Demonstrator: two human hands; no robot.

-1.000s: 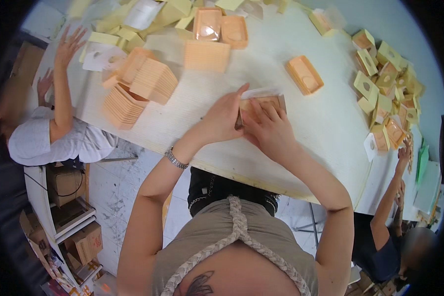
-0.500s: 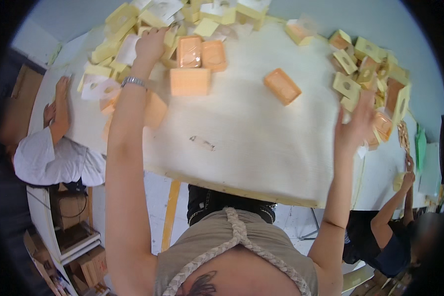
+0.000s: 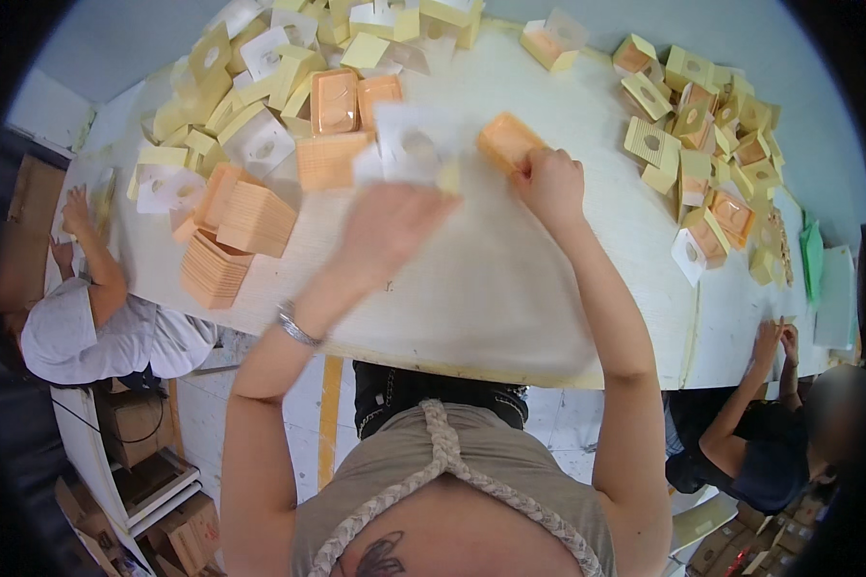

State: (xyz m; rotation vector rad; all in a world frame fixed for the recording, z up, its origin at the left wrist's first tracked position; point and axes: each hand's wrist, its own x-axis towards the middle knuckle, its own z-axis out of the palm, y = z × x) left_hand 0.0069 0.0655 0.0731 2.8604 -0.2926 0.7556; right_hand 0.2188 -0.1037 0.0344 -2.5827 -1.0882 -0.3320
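The tray [image 3: 506,140] is over the table [image 3: 491,308], its near corner pinched by the closed right hand [image 3: 552,183] — likely for a firm hold — while the left hand [image 3: 391,231], blurred, grips a holed box [image 3: 394,135], how tightly I cannot tell. Stacked trays [image 3: 217,271] nest at left, probably saving room; an open box [image 3: 635,56] at right shows orange inside.
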